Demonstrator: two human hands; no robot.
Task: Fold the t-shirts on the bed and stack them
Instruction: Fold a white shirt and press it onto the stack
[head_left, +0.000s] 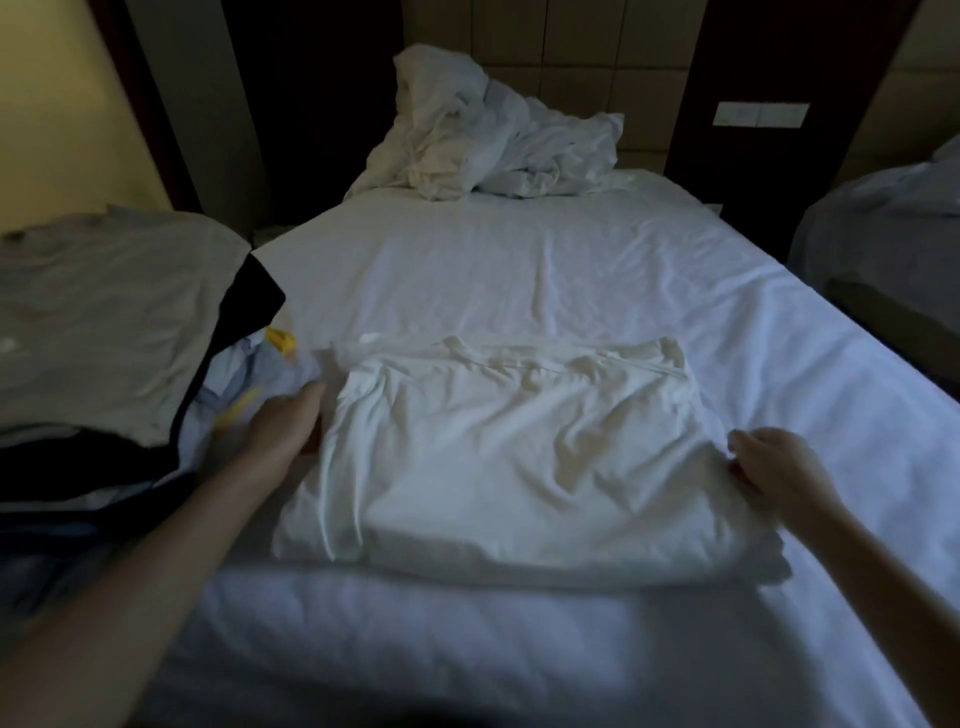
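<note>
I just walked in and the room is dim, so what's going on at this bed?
A person is folding laundry. A white t-shirt, already folded into a rough rectangle, lies on the white bed sheet. The left hand is at its left edge, its grip unclear. The right hand pinches its right edge. A pile of grey, black and pale blue clothes sits to the left, and crumpled white bedding lies by the headboard.

White t-shirt (519, 457) on white bed (519, 270); grey shirt (104, 322) over black garment (249, 296).

Bare forearms, bare hands (280, 426) (776, 465)
</note>
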